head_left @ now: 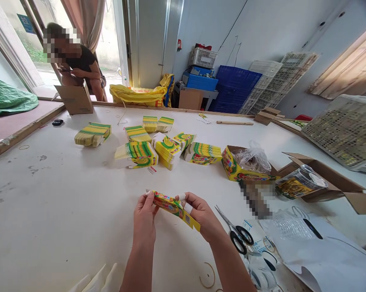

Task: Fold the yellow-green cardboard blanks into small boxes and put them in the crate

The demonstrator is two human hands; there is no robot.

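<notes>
Indoors, yellow cartons (138, 153) on white table (79, 211)

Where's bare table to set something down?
Widest: left of the left hand, nearer than the leftmost carton stack; dark scuffs there. Narrower: between the hands and middle carton stacks, bar a small label. Crowded: right of the right hand: scissors, plastic jar.

My left fingers (150, 199) and right fingers (195, 199) pinch, facing each other; my wrists (213, 236) and bare forearms (139, 263) sit nearer me.
</notes>
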